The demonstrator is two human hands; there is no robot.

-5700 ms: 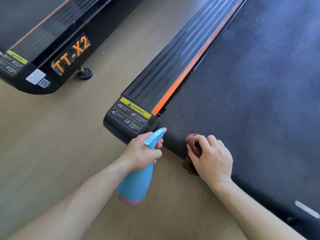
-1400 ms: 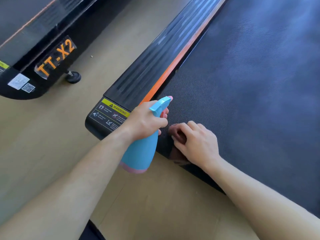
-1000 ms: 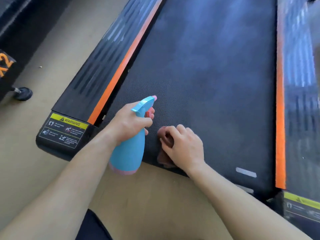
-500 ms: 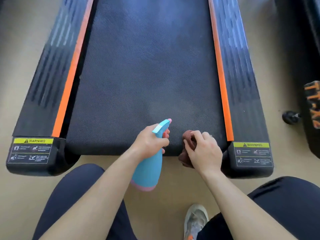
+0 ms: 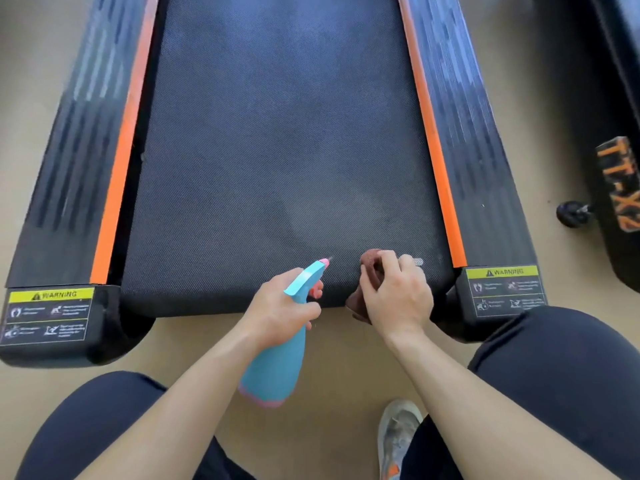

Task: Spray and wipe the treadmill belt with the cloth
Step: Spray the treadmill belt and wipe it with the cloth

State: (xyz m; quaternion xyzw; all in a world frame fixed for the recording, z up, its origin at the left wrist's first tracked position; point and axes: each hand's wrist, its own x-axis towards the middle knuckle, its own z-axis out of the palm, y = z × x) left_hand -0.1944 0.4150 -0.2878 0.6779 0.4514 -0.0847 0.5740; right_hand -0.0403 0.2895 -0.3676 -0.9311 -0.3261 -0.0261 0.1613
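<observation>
The black textured treadmill belt (image 5: pixel 277 150) runs off toward twelve o'clock, and all the action is at its six o'clock end. The left hand (image 5: pixel 277 317) is wrapped round the neck of the light blue plastic spray bottle with the pink nozzle tip (image 5: pixel 277 372), a finger at the trigger and the nozzle aimed up the belt, so I'd call this the spraying step.

A pale haze sits just past the nozzle; mist or damp, I'd guess. At five o'clock the right hand (image 5: pixel 398 299) is clamped on the bunched reddish-brown cloth (image 5: pixel 372 268), which is pressed on the belt's near edge.

Next, I reckon, comes wetting more of the belt, then sweeping the cloth out toward twelve. The bottle is opaque, so I can't tell how much liquid is inside.

Orange-striped black side rails (image 5: pixel 79 168) flank the belt at nine and three, and a second black treadmill (image 5: pixel 620 188) stands farther out at three.
</observation>
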